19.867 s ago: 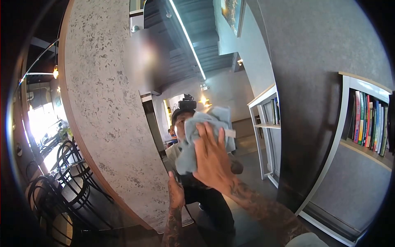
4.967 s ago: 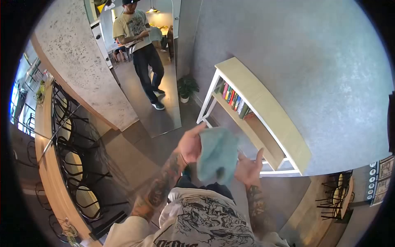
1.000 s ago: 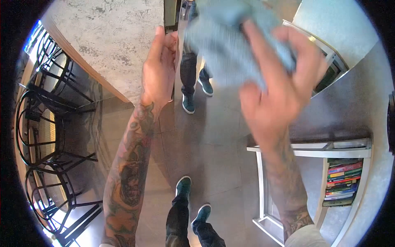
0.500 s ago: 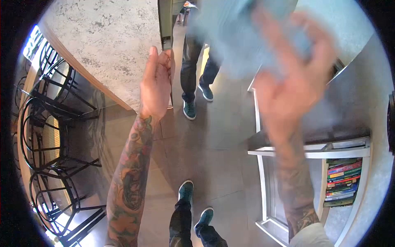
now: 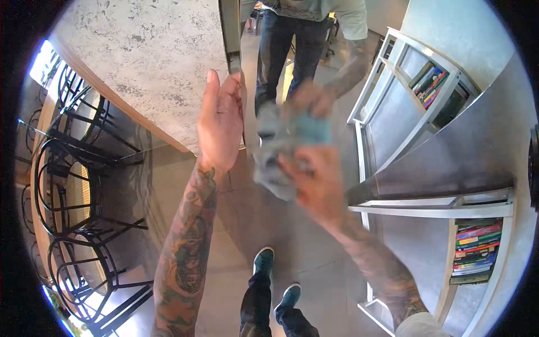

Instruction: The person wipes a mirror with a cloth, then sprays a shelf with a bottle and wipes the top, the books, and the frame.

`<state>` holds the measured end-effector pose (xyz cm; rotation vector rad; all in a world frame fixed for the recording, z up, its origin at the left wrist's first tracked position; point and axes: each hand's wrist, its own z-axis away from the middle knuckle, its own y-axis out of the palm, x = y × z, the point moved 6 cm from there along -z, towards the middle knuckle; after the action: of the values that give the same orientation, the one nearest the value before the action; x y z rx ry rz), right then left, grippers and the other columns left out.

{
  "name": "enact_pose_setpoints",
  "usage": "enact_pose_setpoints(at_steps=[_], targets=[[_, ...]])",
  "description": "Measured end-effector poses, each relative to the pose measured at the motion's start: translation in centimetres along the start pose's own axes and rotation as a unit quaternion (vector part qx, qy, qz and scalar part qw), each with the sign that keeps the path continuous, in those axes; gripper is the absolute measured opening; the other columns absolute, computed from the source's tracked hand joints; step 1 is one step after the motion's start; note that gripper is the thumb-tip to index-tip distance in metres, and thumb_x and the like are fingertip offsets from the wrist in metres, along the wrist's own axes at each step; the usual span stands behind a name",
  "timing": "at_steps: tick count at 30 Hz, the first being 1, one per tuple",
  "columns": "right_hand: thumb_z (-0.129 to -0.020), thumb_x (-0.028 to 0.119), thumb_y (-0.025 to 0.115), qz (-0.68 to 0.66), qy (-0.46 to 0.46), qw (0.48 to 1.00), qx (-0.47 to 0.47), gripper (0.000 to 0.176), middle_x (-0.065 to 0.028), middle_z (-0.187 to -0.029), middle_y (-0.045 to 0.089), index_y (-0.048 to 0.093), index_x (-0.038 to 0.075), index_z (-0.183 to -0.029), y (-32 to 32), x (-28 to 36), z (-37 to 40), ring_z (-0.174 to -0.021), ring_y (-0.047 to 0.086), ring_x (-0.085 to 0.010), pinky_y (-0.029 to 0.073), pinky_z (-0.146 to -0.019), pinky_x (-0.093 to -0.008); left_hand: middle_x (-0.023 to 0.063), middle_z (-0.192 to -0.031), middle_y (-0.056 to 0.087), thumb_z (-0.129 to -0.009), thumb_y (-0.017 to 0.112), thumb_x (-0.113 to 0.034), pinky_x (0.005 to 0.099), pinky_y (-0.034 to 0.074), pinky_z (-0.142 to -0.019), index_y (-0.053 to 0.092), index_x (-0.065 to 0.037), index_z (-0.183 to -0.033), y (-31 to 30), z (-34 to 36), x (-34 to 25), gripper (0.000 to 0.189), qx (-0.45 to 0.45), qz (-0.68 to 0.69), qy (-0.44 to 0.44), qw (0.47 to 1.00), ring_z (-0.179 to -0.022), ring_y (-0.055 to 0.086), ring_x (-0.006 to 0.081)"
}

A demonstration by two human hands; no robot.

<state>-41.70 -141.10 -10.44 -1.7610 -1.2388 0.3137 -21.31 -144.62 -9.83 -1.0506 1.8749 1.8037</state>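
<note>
Gripping a cloth (image 5: pixel 272 175), the right hand (image 5: pixel 319 181) meets the mirror (image 5: pixel 349 132); the left hand (image 5: pixel 220 128), loosely wide, perhaps steadies its edge.

r hand (image 5: pixel 319 181) & cloth (image 5: pixel 274 175) blurred; mirror (image 5: pixel 343 132) cut off @ top; titles on books (image 5: pixel 476 250) too sm. to read.

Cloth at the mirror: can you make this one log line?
right hand: holds blurred cloth at mirror | left hand: open, by mirror's left edge | books: on shelf
</note>
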Motion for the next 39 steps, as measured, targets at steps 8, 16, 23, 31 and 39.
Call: enact_pose_setpoints(at_steps=[8, 16, 23, 31, 39], targets=[[-0.078, 0.008, 0.066, 0.155, -0.186, 0.893, -0.380, 0.019, -0.0061, -0.105, 0.066, 0.072, 0.009, -0.096, -11.6, 3.1, -19.6, -0.091, 0.058, -0.0275, 0.046, -0.078, -0.0400, 0.0067, -0.134, 0.058, -0.105, 0.028, -0.063, 0.0309, 0.031, -0.112, 0.050, 0.004, -0.142, -0.1, -0.4, 0.6, 0.080, 0.021, 0.066, -0.006, 0.998, -0.127, 0.049, 0.0173], [-0.077, 0.010, 0.074, 0.011, -0.036, 0.999, 0.006, 0.022, -0.0032, -0.108, 0.058, 0.075, 0.010, -0.099, 10.3, -2.5, 4.1, -0.094, 0.055, -0.0271, 0.048, -0.076, -0.0374, 0.0065, -0.116, 0.065, -0.103, 0.026, -0.065, 0.0300, 0.035, -0.104, 0.058, 0.003, -0.134, -0.4, -0.4, 0.1, 0.082, 0.131, 0.068, -0.036, 0.988, -0.113, 0.055, 0.0187], [-0.068, 0.007, 0.072, 0.013, -0.094, 0.992, -0.081, 0.043, -0.0059, -0.112, 0.063, 0.078, 0.014, -0.110, -6.4, 0.2, -4.5, -0.100, 0.059, -0.0300, 0.049, -0.085, -0.0410, 0.0057, -0.122, 0.065, -0.106, 0.034, -0.056, 0.0320, 0.035, -0.105, 0.058, 0.003, -0.133, -1.3, -0.7, 0.6, 0.069, 0.120, 0.043, -0.035, 0.991, -0.118, 0.054, 0.0194], [-0.067, 0.009, 0.063, 0.125, -0.162, 0.900, -0.386, 0.033, -0.0070, -0.108, 0.067, 0.077, 0.012, -0.096, -15.3, -3.6, -13.0, -0.099, 0.061, -0.0272, 0.045, -0.089, -0.0435, 0.0108, -0.137, 0.059, -0.106, 0.035, -0.052, 0.0364, 0.026, -0.119, 0.056, 0.010, -0.132, -0.8, -0.4, 1.2, 0.070, -0.001, 0.086, -0.012, 0.996, -0.134, 0.047, 0.0215], [-0.061, 0.003, 0.078, 0.007, 0.057, 0.998, 0.012, 0.037, 0.0023, -0.114, 0.066, 0.078, 0.017, -0.095, 10.6, -8.5, 13.7, -0.105, 0.053, -0.0288, 0.044, -0.092, -0.0449, 0.0068, -0.115, 0.068, -0.106, 0.035, -0.054, 0.0306, 0.037, -0.102, 0.063, 0.004, -0.126, 0.0, -0.1, 1.0, 0.067, 0.000, 0.068, 0.012, 0.998, -0.107, 0.057, 0.0180]])
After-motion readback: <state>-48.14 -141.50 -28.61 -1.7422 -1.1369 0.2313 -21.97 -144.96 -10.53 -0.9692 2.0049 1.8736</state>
